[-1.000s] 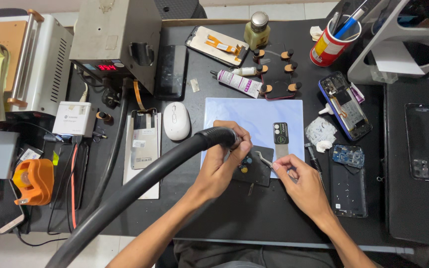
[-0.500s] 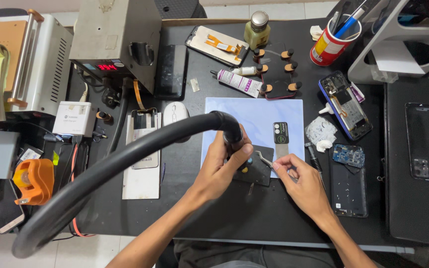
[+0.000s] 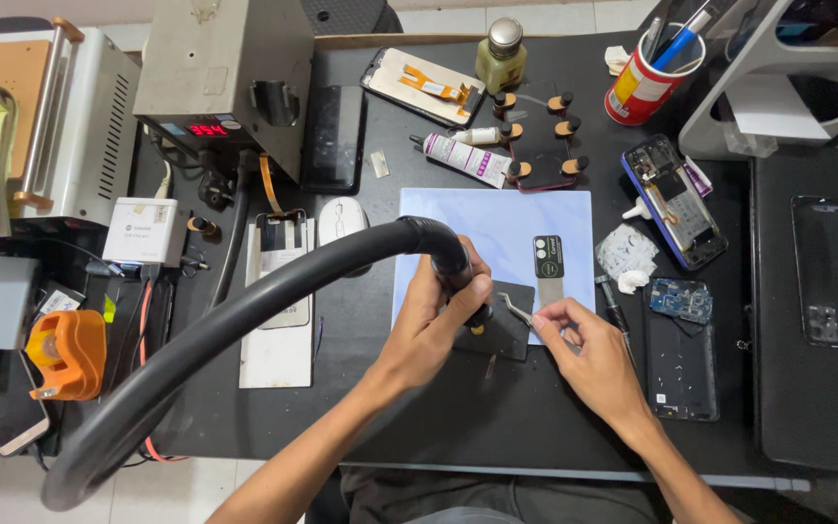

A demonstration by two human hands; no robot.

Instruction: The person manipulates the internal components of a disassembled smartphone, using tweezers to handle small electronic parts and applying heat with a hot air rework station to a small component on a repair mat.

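My left hand (image 3: 436, 325) grips the nozzle end of a thick black hose (image 3: 244, 311), pointing it down at a small dark square part (image 3: 501, 335) lying at the lower edge of a pale blue mat (image 3: 497, 218). The hose arcs left and down off the desk. My right hand (image 3: 589, 354) pinches metal tweezers (image 3: 518, 309) whose tips reach toward the dark part, close to the nozzle. A narrow grey strip with a dark head (image 3: 548, 267) lies on the mat just right of the nozzle.
An opened phone (image 3: 673, 202), a small blue circuit board (image 3: 681, 301) and a black phone frame (image 3: 679, 364) lie to the right. Behind the mat are a glue tube (image 3: 463, 153), clamps (image 3: 540, 136), a glass bottle (image 3: 500, 53) and a pen cup (image 3: 644, 82). Grey machines (image 3: 220, 82) stand at the back left.
The hose has swung higher and further left across the desk, its loop widening. My left hand shifted the nozzle slightly right toward the dark part. My right hand stayed put.
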